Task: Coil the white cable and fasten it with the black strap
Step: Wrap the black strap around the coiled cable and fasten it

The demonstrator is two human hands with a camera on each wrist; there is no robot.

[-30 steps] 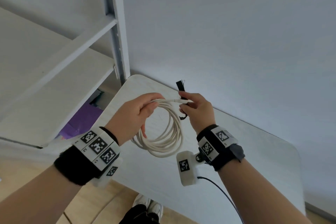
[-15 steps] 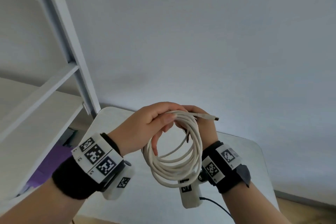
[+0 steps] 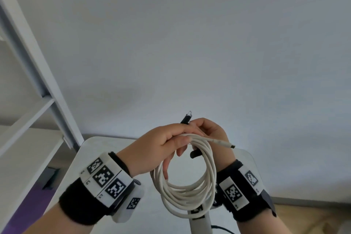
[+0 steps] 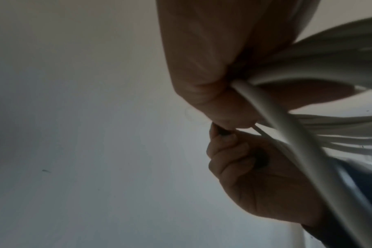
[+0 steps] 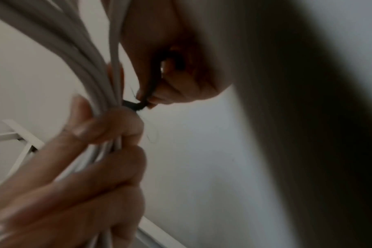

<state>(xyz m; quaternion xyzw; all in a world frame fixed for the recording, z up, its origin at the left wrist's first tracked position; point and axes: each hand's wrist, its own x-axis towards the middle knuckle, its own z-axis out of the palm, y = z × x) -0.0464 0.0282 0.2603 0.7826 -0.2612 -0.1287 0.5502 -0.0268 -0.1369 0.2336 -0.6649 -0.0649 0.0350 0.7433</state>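
The white cable [image 3: 187,194] hangs as a coil of several loops in the air above the table. My left hand [image 3: 161,146] grips the top of the coil, fingers curled round the bunched strands [image 5: 100,94]. My right hand [image 3: 210,133] is just behind it and pinches the black strap [image 3: 186,119], whose upper end sticks up above the fingers while its lower end [image 3: 194,154] shows beside the loops. In the right wrist view the strap [image 5: 134,105] runs from my fingertips to the bundle. The cable's plug end [image 3: 227,144] pokes out to the right.
A white table [image 3: 91,150] lies below my hands, against a plain grey wall. A white shelving unit [image 3: 38,89] stands at the left, with a purple item [image 3: 34,197] on the floor beneath. A black wire [image 3: 220,228] trails from my right wrist camera.
Both hands have lifted the coil higher and closer together. The right hand now brings the black strap up behind the top of the coil, its end sticking above the fingers.
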